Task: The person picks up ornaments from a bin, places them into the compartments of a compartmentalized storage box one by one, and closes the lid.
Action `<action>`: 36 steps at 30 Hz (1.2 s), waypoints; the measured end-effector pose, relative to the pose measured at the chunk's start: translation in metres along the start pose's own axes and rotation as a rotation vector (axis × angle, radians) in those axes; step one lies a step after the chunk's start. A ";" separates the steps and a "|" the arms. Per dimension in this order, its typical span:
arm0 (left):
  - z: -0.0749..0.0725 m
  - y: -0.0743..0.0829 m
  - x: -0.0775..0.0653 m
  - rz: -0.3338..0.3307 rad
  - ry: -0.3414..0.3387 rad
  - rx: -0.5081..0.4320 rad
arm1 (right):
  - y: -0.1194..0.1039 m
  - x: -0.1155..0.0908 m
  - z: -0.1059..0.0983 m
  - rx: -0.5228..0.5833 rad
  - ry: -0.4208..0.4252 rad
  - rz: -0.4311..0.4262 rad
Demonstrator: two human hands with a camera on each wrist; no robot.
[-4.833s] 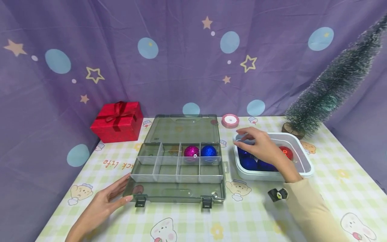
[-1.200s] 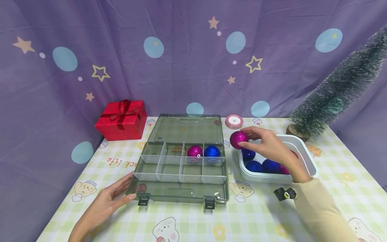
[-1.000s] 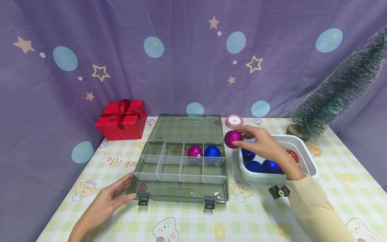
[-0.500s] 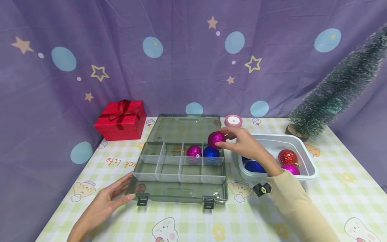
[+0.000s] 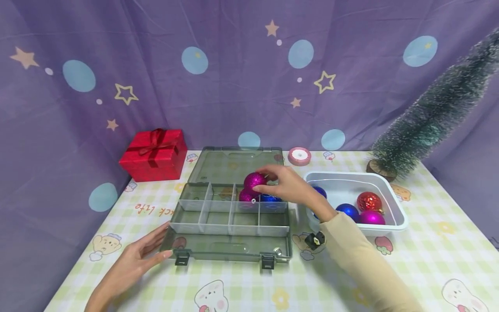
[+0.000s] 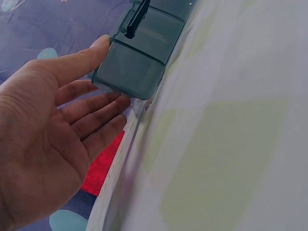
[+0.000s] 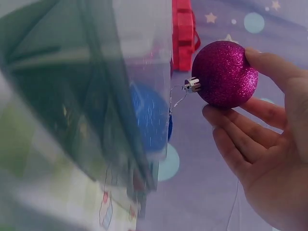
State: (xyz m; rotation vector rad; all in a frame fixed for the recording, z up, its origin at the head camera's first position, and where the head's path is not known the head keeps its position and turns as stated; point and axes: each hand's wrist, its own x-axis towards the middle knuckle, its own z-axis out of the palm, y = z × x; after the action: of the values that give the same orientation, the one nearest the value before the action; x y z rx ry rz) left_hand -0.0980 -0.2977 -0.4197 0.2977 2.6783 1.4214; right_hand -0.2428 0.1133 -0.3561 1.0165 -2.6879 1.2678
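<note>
My right hand (image 5: 286, 184) pinches a magenta glitter Christmas ball (image 5: 254, 181) between thumb and fingers. In the right wrist view its silver cap (image 7: 193, 85) and thin hanging loop point toward the box. The ball is over the back row of a smoky, clear divided box (image 5: 230, 249), whose lid (image 5: 230, 167) lies back. Below it a magenta ball (image 5: 247, 197) sits in one compartment; a blue ball (image 5: 270, 198) sits to its right, partly hidden by my hand. My left hand (image 5: 136, 260) touches the box's front left corner, thumb at the front, fingers loosely extended along the side.
A pale blue tub (image 5: 397, 212) to the right holds blue balls (image 5: 348, 211), a red ball (image 5: 369, 201) and a magenta ball (image 5: 372, 217). Behind stand a red gift box (image 5: 153, 156), a ribbon roll (image 5: 299, 156) and a small frosted tree (image 5: 429, 121).
My right hand reached into the tub, lifted out the magenta glitter ball and carried it left, past the blue ball, to above the other magenta ball. The left hand stays at the box corner.
</note>
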 end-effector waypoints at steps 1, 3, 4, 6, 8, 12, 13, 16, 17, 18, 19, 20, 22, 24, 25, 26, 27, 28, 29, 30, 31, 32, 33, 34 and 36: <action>0.000 0.000 0.000 0.004 0.001 0.005 | -0.001 0.002 0.002 0.000 -0.007 -0.006; 0.000 0.000 0.001 0.005 0.000 0.013 | -0.004 0.007 0.007 -0.005 -0.021 -0.023; 0.000 0.000 0.001 0.006 0.001 0.019 | -0.005 0.010 0.010 -0.005 -0.029 -0.031; 0.001 -0.001 0.002 0.000 0.000 0.024 | -0.007 0.015 0.015 -0.012 -0.039 -0.046; 0.000 0.000 0.002 -0.016 -0.002 0.022 | -0.009 0.021 0.020 -0.015 -0.049 -0.053; 0.001 0.000 0.003 -0.035 -0.007 0.020 | -0.012 0.032 0.028 -0.017 -0.072 -0.054; 0.001 0.000 0.002 -0.032 -0.007 0.022 | -0.013 0.034 0.030 -0.017 -0.079 -0.053; 0.001 0.000 0.001 -0.032 -0.005 0.023 | -0.016 0.041 0.034 -0.034 -0.087 -0.057; 0.001 -0.001 0.001 -0.032 -0.005 0.023 | -0.017 0.043 0.035 -0.039 -0.088 -0.057; 0.002 -0.001 0.001 -0.030 -0.004 0.025 | -0.017 0.045 0.037 -0.042 -0.089 -0.059; 0.002 -0.001 0.001 -0.031 -0.004 0.027 | -0.018 0.046 0.038 -0.042 -0.090 -0.058; 0.002 -0.001 0.001 -0.037 -0.004 0.026 | -0.018 0.048 0.040 -0.038 -0.090 -0.059; 0.001 0.000 0.001 -0.030 -0.004 0.024 | -0.018 0.052 0.043 -0.028 -0.091 -0.057; 0.001 0.000 0.002 -0.027 -0.004 0.021 | -0.018 0.055 0.046 -0.013 -0.095 -0.056; 0.001 0.000 0.002 -0.026 -0.004 0.019 | -0.018 0.056 0.047 -0.009 -0.097 -0.054; 0.000 0.000 0.002 -0.022 -0.004 0.017 | -0.019 0.057 0.048 -0.009 -0.096 -0.055; 0.000 0.000 0.003 -0.021 -0.002 0.018 | -0.019 0.058 0.049 -0.009 -0.094 -0.056; 0.001 0.000 0.003 -0.022 -0.002 0.020 | -0.019 0.059 0.050 -0.009 -0.094 -0.056; 0.001 -0.001 0.003 -0.023 -0.003 0.020 | -0.020 0.060 0.051 -0.013 -0.092 -0.057; 0.001 -0.001 0.003 -0.023 -0.004 0.023 | -0.020 0.061 0.051 -0.015 -0.090 -0.058; 0.001 -0.001 0.003 -0.025 -0.004 0.022 | -0.021 0.062 0.051 -0.018 -0.087 -0.057; 0.000 -0.001 0.003 -0.026 -0.004 0.022 | -0.022 0.063 0.052 -0.021 -0.084 -0.057; 0.000 -0.001 0.003 -0.029 -0.004 0.022 | -0.022 0.063 0.052 -0.024 -0.084 -0.054; 0.000 -0.001 0.003 -0.027 -0.006 0.021 | -0.023 0.064 0.053 -0.029 -0.084 -0.051; 0.000 -0.001 0.003 -0.028 -0.004 0.022 | -0.024 0.065 0.053 -0.036 -0.085 -0.045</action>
State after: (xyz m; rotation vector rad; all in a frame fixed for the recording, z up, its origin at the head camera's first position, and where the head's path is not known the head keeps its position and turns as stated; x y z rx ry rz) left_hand -0.1013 -0.2972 -0.4209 0.2635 2.6856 1.3825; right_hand -0.2670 0.0291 -0.3583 1.1450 -2.7221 1.1906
